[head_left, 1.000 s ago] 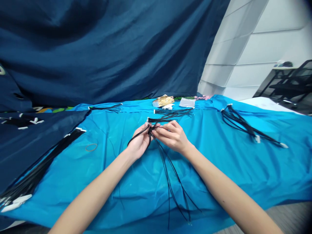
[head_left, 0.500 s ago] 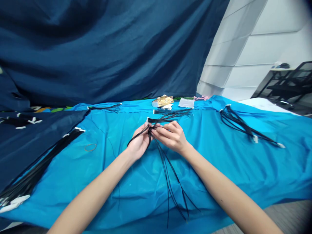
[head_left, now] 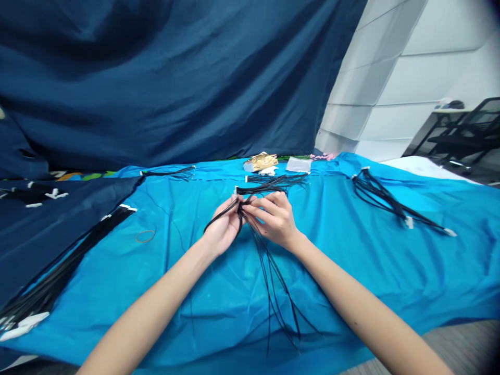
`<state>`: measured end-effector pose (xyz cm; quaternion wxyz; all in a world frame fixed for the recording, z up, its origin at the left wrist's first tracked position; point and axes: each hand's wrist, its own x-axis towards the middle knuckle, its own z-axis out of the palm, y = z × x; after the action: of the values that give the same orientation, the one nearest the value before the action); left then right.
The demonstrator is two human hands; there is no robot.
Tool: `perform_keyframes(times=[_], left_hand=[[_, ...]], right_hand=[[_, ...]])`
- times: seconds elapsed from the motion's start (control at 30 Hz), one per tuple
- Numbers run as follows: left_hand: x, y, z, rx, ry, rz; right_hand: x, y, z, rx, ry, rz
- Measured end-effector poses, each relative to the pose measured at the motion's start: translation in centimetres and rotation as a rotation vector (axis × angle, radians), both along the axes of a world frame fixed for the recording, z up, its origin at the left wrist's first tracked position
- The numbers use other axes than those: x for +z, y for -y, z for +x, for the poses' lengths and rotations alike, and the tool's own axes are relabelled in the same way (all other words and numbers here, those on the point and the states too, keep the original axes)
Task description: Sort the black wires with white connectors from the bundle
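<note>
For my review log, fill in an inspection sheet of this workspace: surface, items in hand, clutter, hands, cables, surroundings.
Surface: wrinkled bright blue cloth; darker navy cloth at left.
Items in hand: bundle of thin black wires, loose strands trailing toward the near edge.
Clutter: crumpled gold packet and whitish rectangular block at the back; thin brown loop at left.
Hands: left hand holds the bundle; right hand meets it at the fingertips, grip unclear.
Cables: long black cable bundle with white ends at left; splayed black cable bundle at right.
Surroundings: dark blue curtain, white panelled wall, black chair; other people: nothing seen.
</note>
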<state>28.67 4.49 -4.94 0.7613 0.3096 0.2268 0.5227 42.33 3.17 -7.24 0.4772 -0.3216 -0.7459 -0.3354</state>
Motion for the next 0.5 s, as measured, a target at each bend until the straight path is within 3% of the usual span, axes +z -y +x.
perform_keyframes(times=[0.3,0.5], left_hand=[[0.7,0.1,0.2,0.051,0.040,-0.149],[0.7,-0.1,0.1,0.070,0.053,-0.152]], right_hand=[[1.6,1.2,-0.7,0.279,-0.402,-0.350],[2.0,1.0,-0.4,0.643,-0.941,-0.658]])
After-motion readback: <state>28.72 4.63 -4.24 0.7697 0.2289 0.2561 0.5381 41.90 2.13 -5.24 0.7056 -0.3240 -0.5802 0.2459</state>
